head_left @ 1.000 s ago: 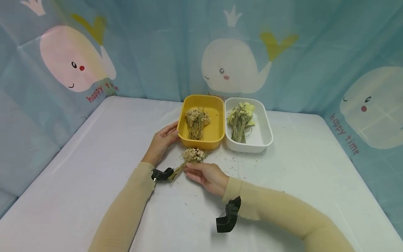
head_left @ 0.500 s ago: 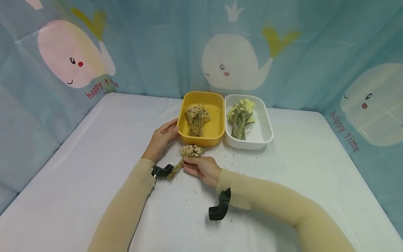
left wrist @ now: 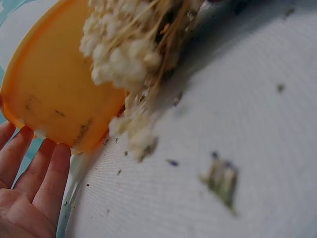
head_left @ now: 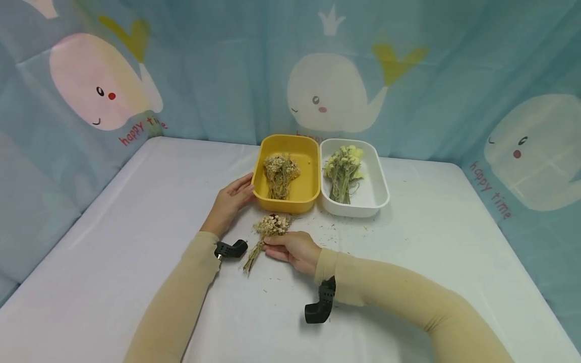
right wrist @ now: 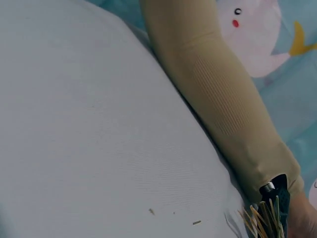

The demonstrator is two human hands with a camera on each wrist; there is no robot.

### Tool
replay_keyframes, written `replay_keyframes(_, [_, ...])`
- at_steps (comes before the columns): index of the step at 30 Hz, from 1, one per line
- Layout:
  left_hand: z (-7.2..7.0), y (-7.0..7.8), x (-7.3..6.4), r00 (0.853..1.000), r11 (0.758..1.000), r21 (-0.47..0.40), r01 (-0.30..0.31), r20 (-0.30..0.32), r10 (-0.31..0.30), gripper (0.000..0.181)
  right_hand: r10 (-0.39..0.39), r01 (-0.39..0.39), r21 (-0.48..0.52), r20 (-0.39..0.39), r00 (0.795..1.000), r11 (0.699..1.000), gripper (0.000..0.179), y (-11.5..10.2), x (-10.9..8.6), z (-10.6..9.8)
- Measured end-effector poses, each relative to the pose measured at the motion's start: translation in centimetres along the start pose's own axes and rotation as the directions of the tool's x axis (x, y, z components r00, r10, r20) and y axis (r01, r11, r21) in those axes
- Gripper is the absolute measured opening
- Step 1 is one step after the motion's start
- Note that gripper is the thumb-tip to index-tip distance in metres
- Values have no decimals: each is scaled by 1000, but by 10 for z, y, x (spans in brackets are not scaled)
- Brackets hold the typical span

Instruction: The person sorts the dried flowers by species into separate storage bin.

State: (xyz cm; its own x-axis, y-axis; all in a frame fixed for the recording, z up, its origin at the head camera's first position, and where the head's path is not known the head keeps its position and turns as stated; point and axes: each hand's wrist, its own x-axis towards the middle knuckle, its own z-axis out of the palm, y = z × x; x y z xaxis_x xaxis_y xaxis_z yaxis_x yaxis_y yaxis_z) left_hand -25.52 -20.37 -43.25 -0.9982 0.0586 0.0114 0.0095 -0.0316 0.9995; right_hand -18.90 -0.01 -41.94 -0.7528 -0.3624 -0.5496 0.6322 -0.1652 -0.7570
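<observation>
My right hand [head_left: 297, 251] pinches the stems of a small bunch of dried cream-white flowers [head_left: 272, 225] in front of the yellow bin [head_left: 286, 205]. The flower heads point toward the bin and the stem ends toward me. Close up in the left wrist view, the cream heads [left wrist: 119, 54] hang over the white cloth; the right wrist view catches only the stem ends [right wrist: 262, 220]. My left hand [head_left: 227, 205] touches the bin's left side, its extended fingers [left wrist: 52, 173] against the yellow wall. Another dried bunch [head_left: 280, 176] lies inside that bin.
Right beside the yellow bin stands a white bin [head_left: 380, 176] holding pale-yellow dried flowers [head_left: 343, 171]. Bits of dried plant [left wrist: 220, 183] are scattered over the white tablecloth [head_left: 431, 222]. A blue whale-print curtain [head_left: 218, 65] rises behind and along both sides.
My right hand has moved slightly left, and the bunch in it has turned so its stems point more toward me. My left hand has stayed at the yellow bin's side.
</observation>
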Motion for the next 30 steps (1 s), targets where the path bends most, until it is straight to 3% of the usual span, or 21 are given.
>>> replay_keyframes(7, [-2, 0, 0, 1000, 1000, -6, -1, -2, 1, 58, 16, -14, -76, 27, 999, 997, 9, 0, -11, -8])
replay_keyframes(14, [0, 0, 1, 1000, 1000, -17, -3, 4, 3, 58, -19, 39, -205, 102, 995, 978, 11, -5, -33, -21])
replay_keyframes(17, [1, 1, 0, 1000, 1000, -20, -1, 9, 1, 59, -36, 63, -235, 119, 992, 970, 6, -12, -41, -26])
replay_keyframes(22, [1, 1, 1, 1000, 1000, -15, 2, 8, -2, 58, -69, 107, -265, 149, 986, 958, 18, -28, -47, -30])
replay_keyframes(30, [0, 1, 0, 1000, 1000, -14, -3, 7, 3, 57, -98, 161, -305, 211, 973, 939, 22, -57, -43, -30])
